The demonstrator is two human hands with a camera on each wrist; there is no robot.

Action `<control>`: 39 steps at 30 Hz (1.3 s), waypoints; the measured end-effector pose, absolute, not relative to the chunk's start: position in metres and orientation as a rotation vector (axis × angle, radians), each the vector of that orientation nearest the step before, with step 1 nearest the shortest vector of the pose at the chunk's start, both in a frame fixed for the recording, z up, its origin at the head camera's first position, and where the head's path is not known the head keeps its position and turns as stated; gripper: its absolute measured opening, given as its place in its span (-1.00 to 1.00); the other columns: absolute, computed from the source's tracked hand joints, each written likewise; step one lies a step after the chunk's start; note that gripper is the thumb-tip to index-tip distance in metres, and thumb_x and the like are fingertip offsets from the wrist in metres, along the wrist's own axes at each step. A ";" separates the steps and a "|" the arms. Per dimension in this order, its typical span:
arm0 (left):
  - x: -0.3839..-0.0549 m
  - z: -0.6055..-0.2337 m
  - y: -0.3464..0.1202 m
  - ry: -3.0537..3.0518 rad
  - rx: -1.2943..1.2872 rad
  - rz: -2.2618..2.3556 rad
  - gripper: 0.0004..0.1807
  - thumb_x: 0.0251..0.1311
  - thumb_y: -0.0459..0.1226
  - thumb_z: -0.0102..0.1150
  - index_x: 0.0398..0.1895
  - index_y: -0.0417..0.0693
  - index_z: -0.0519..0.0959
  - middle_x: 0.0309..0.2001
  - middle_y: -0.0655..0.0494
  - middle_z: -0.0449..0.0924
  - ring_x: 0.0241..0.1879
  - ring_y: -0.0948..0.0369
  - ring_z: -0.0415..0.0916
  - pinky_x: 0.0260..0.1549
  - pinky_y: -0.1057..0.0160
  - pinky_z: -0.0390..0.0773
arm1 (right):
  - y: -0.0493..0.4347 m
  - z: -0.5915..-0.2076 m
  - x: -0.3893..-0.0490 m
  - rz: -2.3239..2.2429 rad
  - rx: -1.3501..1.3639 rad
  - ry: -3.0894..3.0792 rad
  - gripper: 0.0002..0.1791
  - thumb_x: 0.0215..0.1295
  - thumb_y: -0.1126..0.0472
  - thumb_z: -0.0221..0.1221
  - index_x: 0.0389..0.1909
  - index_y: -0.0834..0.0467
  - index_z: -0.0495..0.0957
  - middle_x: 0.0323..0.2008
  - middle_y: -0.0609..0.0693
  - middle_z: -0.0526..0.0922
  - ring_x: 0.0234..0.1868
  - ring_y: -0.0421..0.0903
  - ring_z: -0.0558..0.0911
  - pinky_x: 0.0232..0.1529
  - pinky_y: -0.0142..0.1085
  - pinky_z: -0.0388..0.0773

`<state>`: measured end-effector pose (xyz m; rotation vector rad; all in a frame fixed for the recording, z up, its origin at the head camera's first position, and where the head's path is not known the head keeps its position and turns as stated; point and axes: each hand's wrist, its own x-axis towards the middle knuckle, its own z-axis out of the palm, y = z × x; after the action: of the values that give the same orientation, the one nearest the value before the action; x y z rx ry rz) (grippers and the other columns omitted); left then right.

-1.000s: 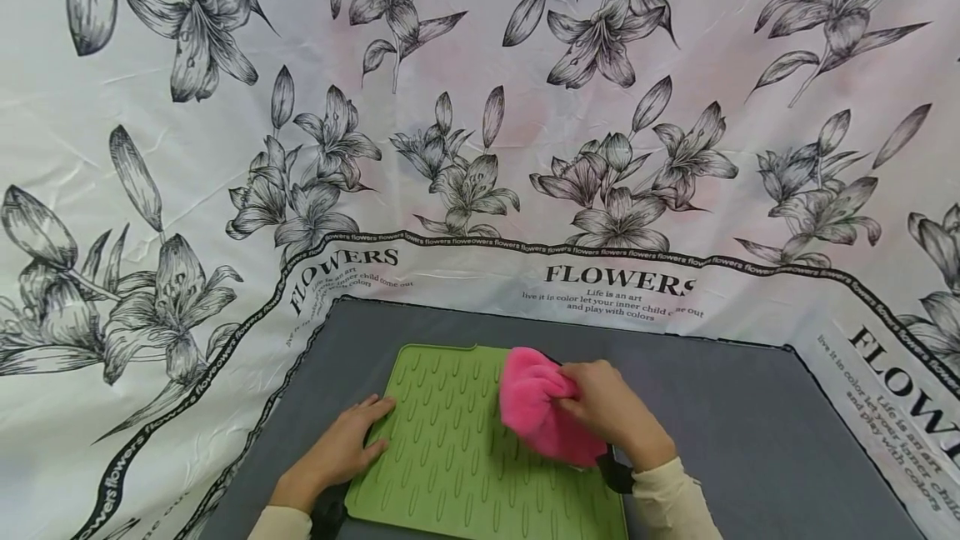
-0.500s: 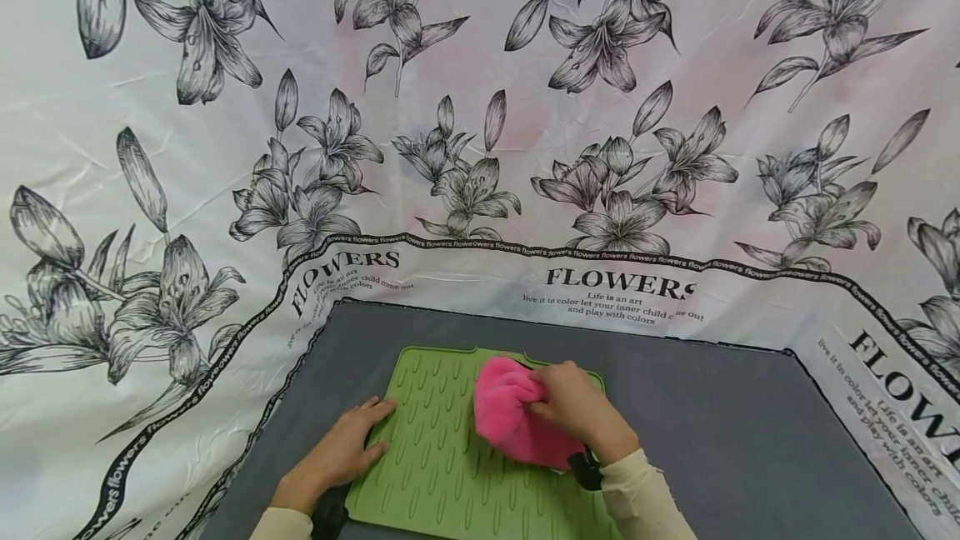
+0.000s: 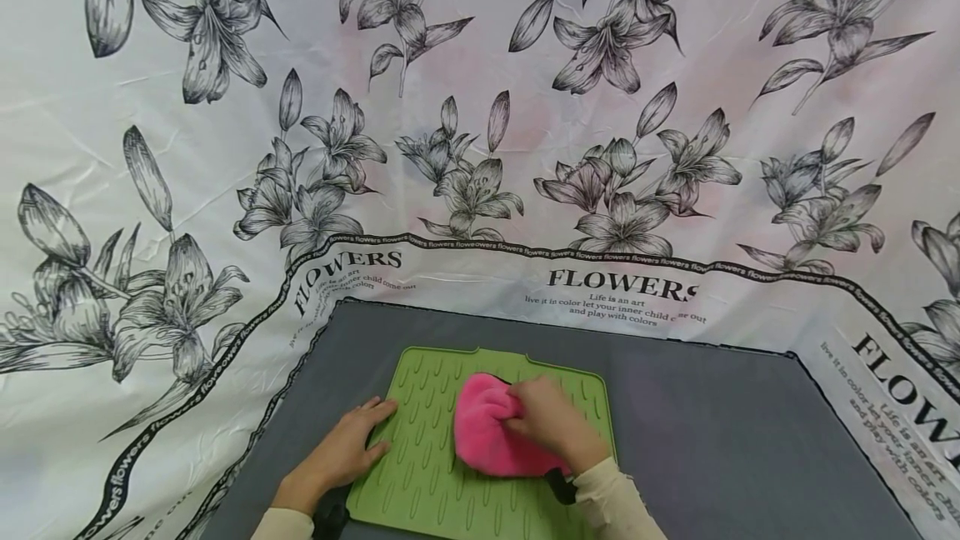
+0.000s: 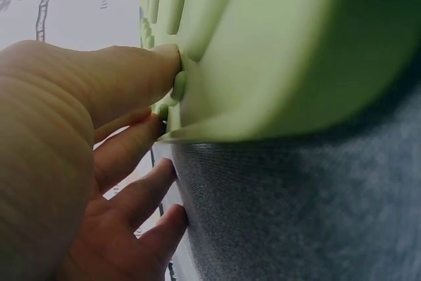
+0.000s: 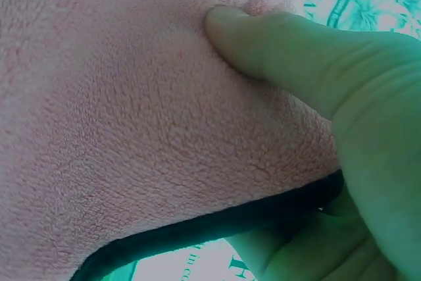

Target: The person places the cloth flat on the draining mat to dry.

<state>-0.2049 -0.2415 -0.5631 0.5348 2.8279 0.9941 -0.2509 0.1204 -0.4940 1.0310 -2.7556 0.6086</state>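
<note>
A pink plush cloth with dark edging is bunched over the middle of a green ribbed mat. My right hand grips the cloth; in the right wrist view the thumb presses its fleecy face and other fingers are behind it. My left hand rests at the mat's left edge. The left wrist view shows its thumb and a fingertip touching the mat's rim, with the other fingers spread beside it, fairly straight. The cloth hides part of the mat beneath it.
The mat lies on a dark grey table, whose surface extends to the right and behind. A white flower-printed sheet with lettering hangs around the table's back and sides.
My right hand has moved left and slightly nearer with the cloth, from the mat's right side to its middle. More of the mat's right edge shows. My left hand stays in place.
</note>
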 end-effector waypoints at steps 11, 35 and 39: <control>-0.207 -0.560 -0.237 2.821 0.525 0.991 -0.25 0.42 -0.34 0.43 0.63 -0.22 0.39 0.60 -0.25 0.40 0.64 -0.36 0.17 0.47 -0.47 0.32 | 0.125 -0.495 -0.244 0.672 0.887 -2.876 -0.61 0.03 0.14 0.68 -0.18 0.23 0.79 -0.36 -0.07 0.76 -0.36 -0.21 0.53 -0.35 -0.29 0.51; -0.224 -0.527 -0.194 3.013 0.764 0.735 -0.24 0.52 -0.10 0.36 0.63 -0.28 0.37 0.60 -0.24 0.39 0.59 -0.21 0.35 0.54 -0.26 0.39 | 0.173 -0.462 -0.226 0.624 0.835 -2.824 -0.51 0.11 0.25 0.53 -0.59 -0.03 0.32 -0.60 -0.28 0.35 -0.49 -0.26 0.47 -0.43 -0.36 0.37; -0.229 -0.520 -0.177 2.969 0.796 0.772 -0.26 0.54 -0.12 0.33 0.63 -0.26 0.37 0.61 -0.24 0.38 0.61 -0.20 0.34 0.54 -0.25 0.39 | 0.178 -0.467 -0.221 0.671 0.780 -2.900 -0.42 0.16 0.25 0.53 -0.60 -0.02 0.22 -0.57 -0.26 0.12 -0.51 -0.31 0.15 -0.44 -0.35 0.06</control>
<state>-0.2289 -0.1769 -0.5198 0.7963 2.9687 0.7717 -0.2212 0.1777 -0.4667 0.7800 -2.8996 0.6713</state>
